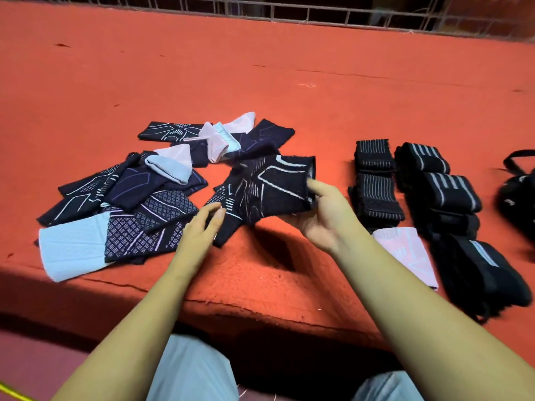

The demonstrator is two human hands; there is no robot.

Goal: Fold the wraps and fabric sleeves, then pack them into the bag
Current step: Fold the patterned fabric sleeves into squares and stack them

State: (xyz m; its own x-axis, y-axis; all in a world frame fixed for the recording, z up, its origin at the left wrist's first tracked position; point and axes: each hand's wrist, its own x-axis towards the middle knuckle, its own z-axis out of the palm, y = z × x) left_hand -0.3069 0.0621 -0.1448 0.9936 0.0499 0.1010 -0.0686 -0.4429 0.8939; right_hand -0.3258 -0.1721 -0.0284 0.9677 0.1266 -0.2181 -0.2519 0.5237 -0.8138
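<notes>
- The right hand (327, 221) grips one end of a dark navy fabric sleeve with a white line pattern (260, 192), thumb on top, above the orange felt table (289, 82).
- The left hand (199, 230), fingers loosely extended, touches the sleeve's seven o'clock end.
- A loose pile of navy and pale sleeves (124, 192) lies at its nine o'clock.
- Folded black striped wraps (440, 186) sit at three o'clock, with a folded pink sleeve (405, 250) just beside them.
- The black bag (518, 192) lies beyond the wraps, also at three o'clock.

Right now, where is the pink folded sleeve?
In the head view, the pink folded sleeve lies on the right side, between the right hand and the rolled black wraps.
</notes>
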